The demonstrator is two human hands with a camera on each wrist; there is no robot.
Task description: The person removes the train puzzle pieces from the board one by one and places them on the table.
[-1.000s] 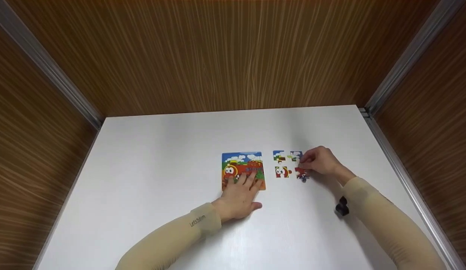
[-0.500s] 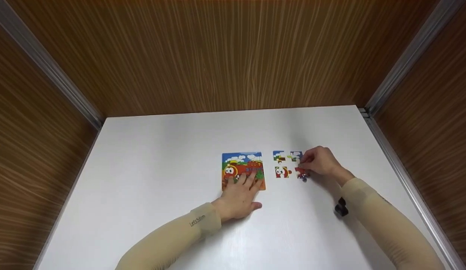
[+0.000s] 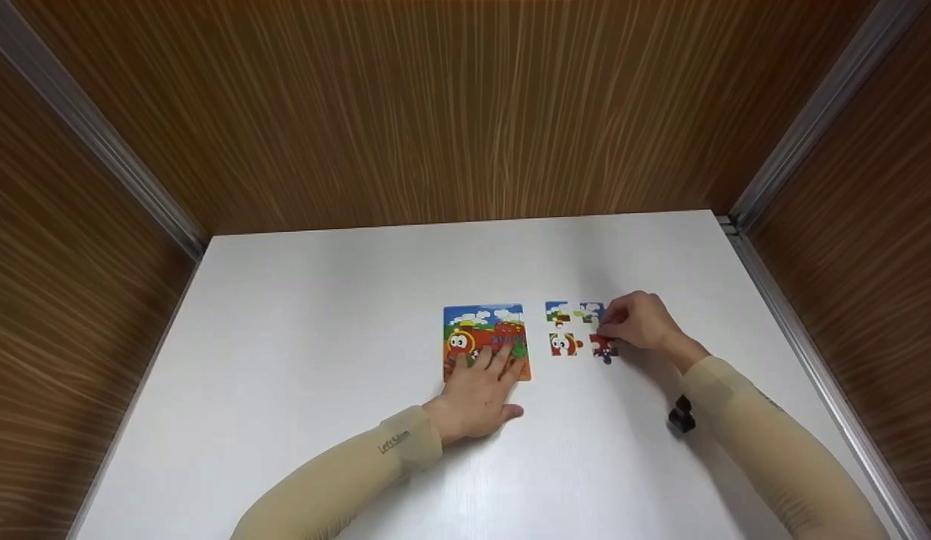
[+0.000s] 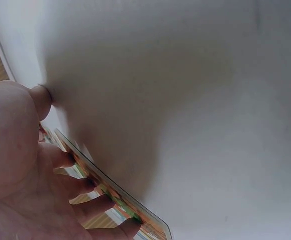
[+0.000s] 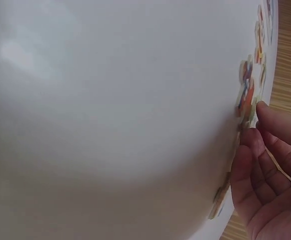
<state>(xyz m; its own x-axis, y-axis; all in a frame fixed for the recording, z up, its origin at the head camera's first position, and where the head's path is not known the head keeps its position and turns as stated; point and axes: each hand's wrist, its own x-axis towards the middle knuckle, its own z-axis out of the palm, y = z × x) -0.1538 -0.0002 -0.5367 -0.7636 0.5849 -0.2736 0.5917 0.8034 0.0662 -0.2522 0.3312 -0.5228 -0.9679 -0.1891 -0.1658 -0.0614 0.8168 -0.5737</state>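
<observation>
My left hand [image 3: 476,394] lies flat with spread fingers on a square picture board [image 3: 476,330] showing a red train under a blue sky. In the left wrist view, the fingertips rest along the edge of the board [image 4: 113,187]. To the right of it, my right hand [image 3: 641,322] pinches the lower right jigsaw piece [image 3: 605,349], red and blue, with curled fingers partly hiding it. Close by lie an upper left piece [image 3: 557,312], an upper right piece [image 3: 590,310] and a lower left piece [image 3: 563,344] with cartoon eyes, spaced slightly apart.
Another piece [image 5: 218,202] lies beside the curled fingers in the right wrist view. The white table [image 3: 322,322] is enclosed by wood-grain panels [image 3: 465,112] at the back and sides. A black object [image 3: 682,416] shows at my right wrist.
The lower right piece has shifted and turned very slightly under my right fingers. My left hand and the picture board stay in place.
</observation>
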